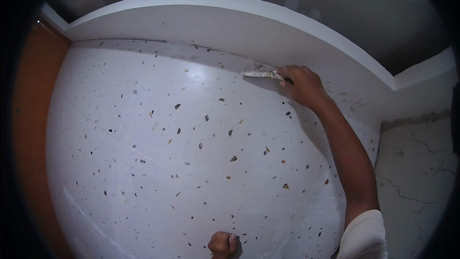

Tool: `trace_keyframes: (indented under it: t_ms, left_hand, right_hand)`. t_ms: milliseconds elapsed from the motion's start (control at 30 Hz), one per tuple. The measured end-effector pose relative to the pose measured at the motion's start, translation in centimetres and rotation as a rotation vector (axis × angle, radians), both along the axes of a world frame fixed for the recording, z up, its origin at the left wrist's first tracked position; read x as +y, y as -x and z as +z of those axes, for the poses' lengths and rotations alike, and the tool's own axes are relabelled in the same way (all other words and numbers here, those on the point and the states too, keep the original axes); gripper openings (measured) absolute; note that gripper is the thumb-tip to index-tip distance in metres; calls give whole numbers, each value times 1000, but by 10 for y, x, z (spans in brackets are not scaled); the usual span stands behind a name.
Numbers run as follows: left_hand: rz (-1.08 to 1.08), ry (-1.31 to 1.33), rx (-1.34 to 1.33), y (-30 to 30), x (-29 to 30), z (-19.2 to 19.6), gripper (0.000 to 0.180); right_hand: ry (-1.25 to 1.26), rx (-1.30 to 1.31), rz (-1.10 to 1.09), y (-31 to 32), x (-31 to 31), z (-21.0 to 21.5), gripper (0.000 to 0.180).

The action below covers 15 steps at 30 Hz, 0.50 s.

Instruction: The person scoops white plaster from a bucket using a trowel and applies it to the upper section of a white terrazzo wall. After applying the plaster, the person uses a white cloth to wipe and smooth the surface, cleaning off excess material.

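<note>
My right hand (303,85) is closed around the handle of a putty knife (258,72) with a whitish, smeared blade. The blade lies low against the speckled white surface (158,177), close to where that surface meets the pale upright skirting (201,24). Whether the blade's edge touches the skirting, I cannot tell. At the bottom middle, my left hand (223,244) is curled into a fist on the speckled surface. Nothing shows in its fingers.
An orange-brown panel (33,115) borders the left side. Above the skirting's white ledge (230,0) is a dark grey area. Cracked grey concrete (412,172) lies at the right. A thin dark line runs along the seam below the skirting.
</note>
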State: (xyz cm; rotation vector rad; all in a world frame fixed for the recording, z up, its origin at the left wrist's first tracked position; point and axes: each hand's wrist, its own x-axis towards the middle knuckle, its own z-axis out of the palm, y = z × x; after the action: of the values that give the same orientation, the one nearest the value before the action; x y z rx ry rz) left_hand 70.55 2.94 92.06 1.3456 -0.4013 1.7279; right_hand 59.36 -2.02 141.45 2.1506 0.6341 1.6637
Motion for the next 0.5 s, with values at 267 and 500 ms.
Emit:
trace_keyframes:
  t_ms: [267, 500]
  left_hand:
    - [15, -2, -3, 2, 0, 0, 13]
    - [8, 9, -14, -1, -2, -3, 12]
  right_hand:
    - [35, -49, -78, -4, -22, 9, 32]
    - [-67, 13, -105, 17, -60, 6, 30]
